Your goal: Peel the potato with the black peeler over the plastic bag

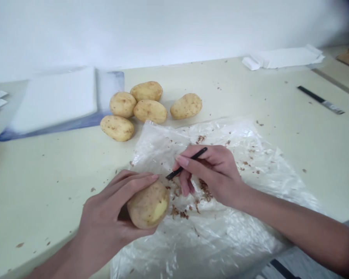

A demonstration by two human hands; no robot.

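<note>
My left hand [110,213] is wrapped round a potato [149,205], fingers over its top and thumb beneath. A pale yellow patch without skin shows on the potato's right side. Between the thumb and fingers of my right hand [212,170] is a slim black blade-like tool [174,173]. Its lower left tip points toward the potato, a small gap away from it. Both hands are above a crinkled clear plastic sheet [235,236], where brown peel scraps [205,190] lie scattered, mostly below my right hand.
Several unpeeled potatoes [150,111] rest beyond the sheet. A white stack [61,99] on a blue-edged board [110,87] is at the back left. Folded white paper [287,57] lies at the back right, with a black strip [320,99] nearer. A white wall stands behind.
</note>
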